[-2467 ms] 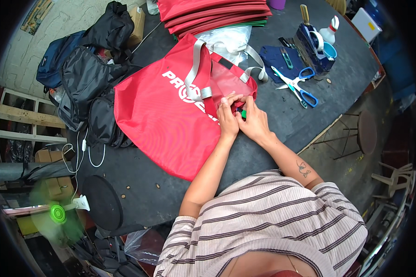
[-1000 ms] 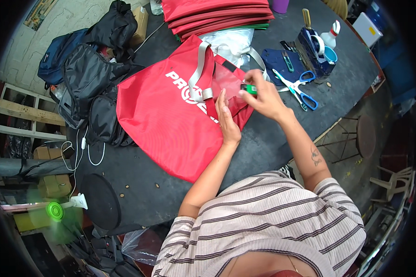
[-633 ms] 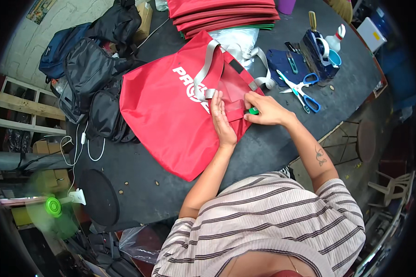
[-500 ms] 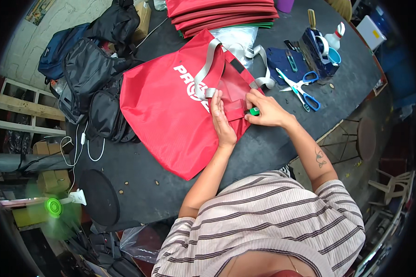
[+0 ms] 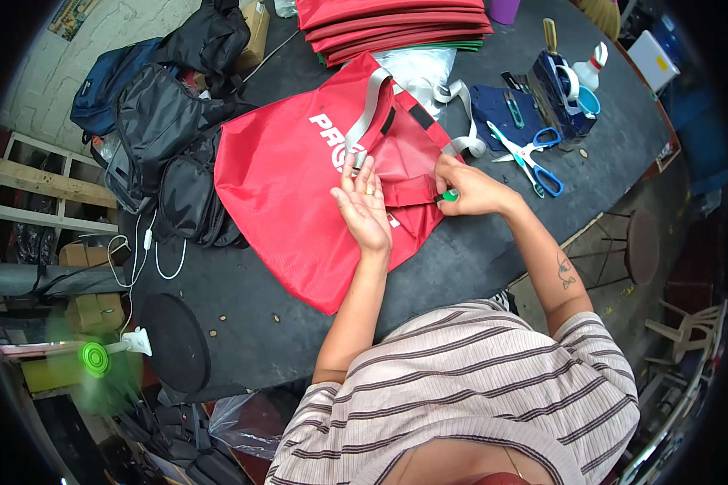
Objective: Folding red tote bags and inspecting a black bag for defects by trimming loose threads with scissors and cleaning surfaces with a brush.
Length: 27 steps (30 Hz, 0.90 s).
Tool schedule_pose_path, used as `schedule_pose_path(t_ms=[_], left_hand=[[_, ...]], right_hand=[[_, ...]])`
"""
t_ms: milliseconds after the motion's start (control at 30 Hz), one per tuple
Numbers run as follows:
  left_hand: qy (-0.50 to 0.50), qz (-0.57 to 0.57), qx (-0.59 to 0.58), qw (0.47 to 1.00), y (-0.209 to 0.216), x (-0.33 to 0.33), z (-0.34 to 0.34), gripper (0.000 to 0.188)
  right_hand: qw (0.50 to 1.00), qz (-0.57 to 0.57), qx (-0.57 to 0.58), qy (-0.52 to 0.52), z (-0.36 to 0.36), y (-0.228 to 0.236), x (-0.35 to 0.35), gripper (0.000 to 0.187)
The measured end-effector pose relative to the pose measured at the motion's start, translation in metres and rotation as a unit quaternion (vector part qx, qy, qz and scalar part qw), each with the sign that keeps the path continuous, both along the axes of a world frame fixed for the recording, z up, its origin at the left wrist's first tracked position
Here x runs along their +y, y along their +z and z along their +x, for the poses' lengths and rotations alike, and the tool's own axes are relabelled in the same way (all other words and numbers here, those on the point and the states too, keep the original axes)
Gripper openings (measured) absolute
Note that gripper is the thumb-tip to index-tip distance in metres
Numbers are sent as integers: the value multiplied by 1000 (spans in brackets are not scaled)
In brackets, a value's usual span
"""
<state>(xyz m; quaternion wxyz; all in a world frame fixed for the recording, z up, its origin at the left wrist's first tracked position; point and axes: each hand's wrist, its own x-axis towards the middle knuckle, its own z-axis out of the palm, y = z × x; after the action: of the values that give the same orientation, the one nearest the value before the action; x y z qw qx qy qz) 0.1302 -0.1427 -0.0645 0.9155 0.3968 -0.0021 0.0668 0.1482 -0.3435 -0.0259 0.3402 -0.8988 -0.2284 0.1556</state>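
A red fabric tote bag (image 5: 279, 190) with white lettering and grey webbing handles (image 5: 367, 105) lies on the dark table, its mouth toward the right. My left hand (image 5: 365, 208) is open over the bag, palm up, its fingertips by the near end of one handle. At the bag's right edge, my right hand (image 5: 477, 190) is closed around a small green lighter (image 5: 449, 196), mostly covered by the fingers. That hand is also at the bag's rim; whether it grips the cloth too is hidden.
Stacked red bags (image 5: 392, 28) lie at the back. On the right are scissors (image 5: 528, 158), a cutter (image 5: 514, 109), a blue tool holder (image 5: 558, 97) and a spray bottle (image 5: 592, 66). Backpacks (image 5: 158, 121) crowd the left, above a spinning green fan (image 5: 95, 360).
My left hand has let go of the bag's edge, moved left and turned palm up. My right hand keeps the lighter at the rim, nearly unmoved.
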Motion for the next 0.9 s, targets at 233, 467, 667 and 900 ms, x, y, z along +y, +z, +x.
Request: schedule_pose_path(t_ms=[233,467,667,900], left_hand=[[14,114,27,993,8,6,-7,66],[34,156,-8,987,-2,7,-28,58],[33,319,-1,947,-1,14,-46,33],[140,302,-113,936,64,29,-20,14]], right_hand=[[977,184,109,-19,5,12,-4,32],[902,348,124,-225,63,8,12,45],[898,311,161,-267,96,-23,59,70],[921,259,-244,-161,29,-36,122,60]])
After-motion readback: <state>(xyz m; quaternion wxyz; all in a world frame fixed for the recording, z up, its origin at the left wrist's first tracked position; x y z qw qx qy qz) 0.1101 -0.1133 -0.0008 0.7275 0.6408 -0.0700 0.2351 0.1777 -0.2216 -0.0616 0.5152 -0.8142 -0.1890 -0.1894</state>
